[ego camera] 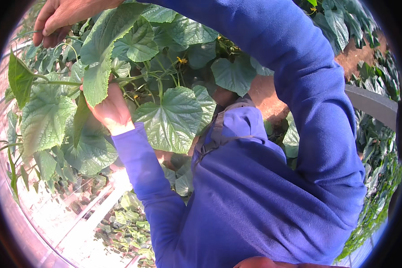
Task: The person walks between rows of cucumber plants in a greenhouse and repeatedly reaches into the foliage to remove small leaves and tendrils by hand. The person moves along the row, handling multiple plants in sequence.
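Observation:
My left hand (113, 109) is raised to the stem (65, 82) of a cucumber vine and appears to hold it. A large drooping leaf (98, 75) hides most of its fingers. Higher up, at the upper left edge, my right hand (62, 21) reaches across with bent fingers and pinches a thin green strand (26, 33), a tendril or a string; which one is unclear. A curled tendril (68, 47) hangs just below that hand. Broad cucumber leaves (172, 117) and small yellow flowers (182, 60) surround the stem to the right of my left hand.
More plants (375, 160) grow along the right side, with bare brown soil (268, 97) between rows. A grey curved bar or strap (372, 102) shows behind my right arm. Pale rails or pipes (97, 211) cross the brightly lit lower left, beside low foliage (132, 214).

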Tool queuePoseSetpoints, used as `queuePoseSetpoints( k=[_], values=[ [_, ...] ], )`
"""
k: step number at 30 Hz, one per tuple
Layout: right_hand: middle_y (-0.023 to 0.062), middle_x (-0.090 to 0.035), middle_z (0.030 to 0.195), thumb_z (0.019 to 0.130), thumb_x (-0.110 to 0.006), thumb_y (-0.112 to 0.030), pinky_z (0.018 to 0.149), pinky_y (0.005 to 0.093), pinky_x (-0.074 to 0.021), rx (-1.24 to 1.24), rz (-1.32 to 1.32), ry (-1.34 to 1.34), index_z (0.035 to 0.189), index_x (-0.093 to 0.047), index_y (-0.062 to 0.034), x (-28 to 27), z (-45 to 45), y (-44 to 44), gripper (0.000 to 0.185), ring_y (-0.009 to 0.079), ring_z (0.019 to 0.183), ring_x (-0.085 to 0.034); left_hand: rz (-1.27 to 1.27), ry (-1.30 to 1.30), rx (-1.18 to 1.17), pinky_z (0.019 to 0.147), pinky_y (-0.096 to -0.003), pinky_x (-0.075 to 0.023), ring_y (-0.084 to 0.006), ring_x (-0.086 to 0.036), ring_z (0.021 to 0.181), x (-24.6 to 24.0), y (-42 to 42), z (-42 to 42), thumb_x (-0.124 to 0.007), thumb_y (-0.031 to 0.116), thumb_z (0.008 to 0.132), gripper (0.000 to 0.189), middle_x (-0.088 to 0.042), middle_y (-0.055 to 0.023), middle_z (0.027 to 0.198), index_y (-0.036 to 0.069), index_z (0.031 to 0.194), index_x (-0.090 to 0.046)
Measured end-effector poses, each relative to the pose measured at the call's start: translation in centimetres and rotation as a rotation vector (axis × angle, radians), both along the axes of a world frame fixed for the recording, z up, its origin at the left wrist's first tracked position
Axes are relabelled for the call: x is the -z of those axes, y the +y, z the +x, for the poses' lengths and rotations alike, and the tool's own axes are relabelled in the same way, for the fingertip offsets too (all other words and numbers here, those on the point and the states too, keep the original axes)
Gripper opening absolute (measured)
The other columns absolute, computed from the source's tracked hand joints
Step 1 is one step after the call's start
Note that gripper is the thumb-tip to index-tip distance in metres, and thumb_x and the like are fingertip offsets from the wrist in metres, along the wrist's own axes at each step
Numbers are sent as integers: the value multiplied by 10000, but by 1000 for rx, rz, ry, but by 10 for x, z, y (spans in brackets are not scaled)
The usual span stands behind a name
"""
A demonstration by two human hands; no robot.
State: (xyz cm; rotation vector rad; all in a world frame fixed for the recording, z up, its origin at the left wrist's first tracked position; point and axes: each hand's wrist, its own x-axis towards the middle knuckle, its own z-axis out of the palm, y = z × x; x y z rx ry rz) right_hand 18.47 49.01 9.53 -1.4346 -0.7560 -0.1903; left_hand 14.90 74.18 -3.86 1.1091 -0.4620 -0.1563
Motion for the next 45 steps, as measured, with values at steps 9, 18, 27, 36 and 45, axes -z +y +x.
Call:
queuePoseSetpoints(
  k=[9, 18, 27, 36, 45],
  values=[
    [121, -760, 1127, 1006, -560, -99, 907, 332, -564, 78, 10, 109, 1250, -694, 25, 40, -52, -11, 304, 175, 1039, -704, -79, 166, -164, 1023, -422, -517, -210, -645, 1126, -4, -10, -28, -566, 401, 1085, 361, -671, -43, 1194, 89, 1258, -622],
    [131, -736, 1210, 1029, -626, -96, 958, 343, -554, -209, -243, -203, 1256, -706, 7, 28, -97, 11, 262, 180, 1065, -700, -122, 152, -140, 1010, -406, -540, -233, -649, 1146, -17, -34, -43, -590, 254, 1086, 325, -654, -100, 1235, 21, 1312, -589],
    [99, -762, 1059, 1003, -619, -96, 912, 351, -556, -473, -509, -116, 1248, -727, -12, -9, -101, 38, 280, 211, 969, -706, -161, 361, -114, 848, -320, -555, -157, -648, 1002, -16, -22, -34, -401, 324, 1139, 421, -636, -47, 1098, 50, 1436, -516],
    [59, -734, 867, 1041, -673, -288, 699, 263, -561, -111, -503, 549, 1054, -754, 25, 20, -39, 45, 323, 88, 725, -667, -283, 159, 54, 744, -425, -541, -237, -637, 859, -31, -31, 0, -532, 319, 1071, 227, -665, -68, 999, 123, 1160, -604],
    [71, -721, 687, 986, -691, -402, 637, 301, -551, 179, -593, 309, 891, -749, 45, 38, -15, 40, 461, 117, 639, -671, -419, 188, 6, 723, -308, -410, -152, -561, 818, -31, -52, 16, -594, 224, 1006, 153, -641, -38, 972, 75, 1033, -618]
  ],
)
